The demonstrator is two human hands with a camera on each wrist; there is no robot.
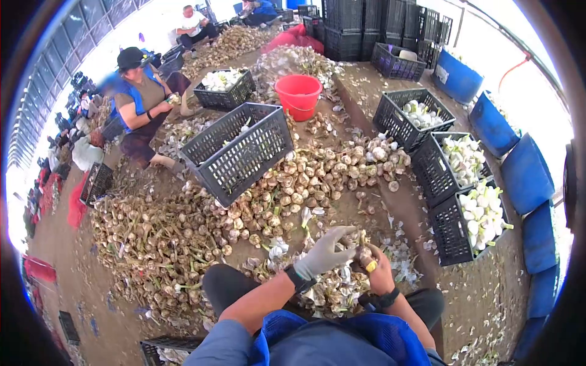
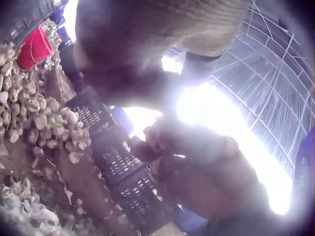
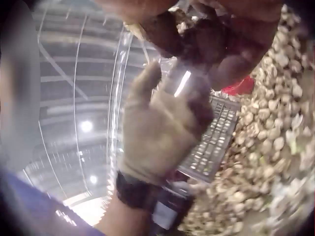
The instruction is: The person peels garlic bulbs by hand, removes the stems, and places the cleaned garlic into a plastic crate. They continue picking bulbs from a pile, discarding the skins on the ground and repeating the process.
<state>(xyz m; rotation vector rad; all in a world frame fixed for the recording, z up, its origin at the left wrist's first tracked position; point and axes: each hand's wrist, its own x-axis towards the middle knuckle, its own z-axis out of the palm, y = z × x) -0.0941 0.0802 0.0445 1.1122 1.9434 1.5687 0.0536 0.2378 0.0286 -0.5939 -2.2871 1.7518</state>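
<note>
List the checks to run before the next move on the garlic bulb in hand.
1. Grip: garlic bulb held by the right hand: ok.
2. Support: gloved left hand has its fingers on the bulb: ok.
3. Cutting tool in either hand: cannot tell.
4. Drop spot: nearest crate, holding peeled garlic, stands upright to the right: ok.
5. Supply: unpeeled pile lies just ahead: ok.

We see a brown heap of unpeeled garlic bulbs [image 1: 183, 238] spread across the dirt floor [image 1: 476, 293], with a tipped black plastic lattice crate [image 1: 235, 149] resting on it. A round red plastic bucket [image 1: 298, 94] stands beyond. Three black plastic crates of peeled white garlic [image 1: 430, 174] line the floor's right edge, beside blue plastic drums [image 1: 526, 177].
</note>
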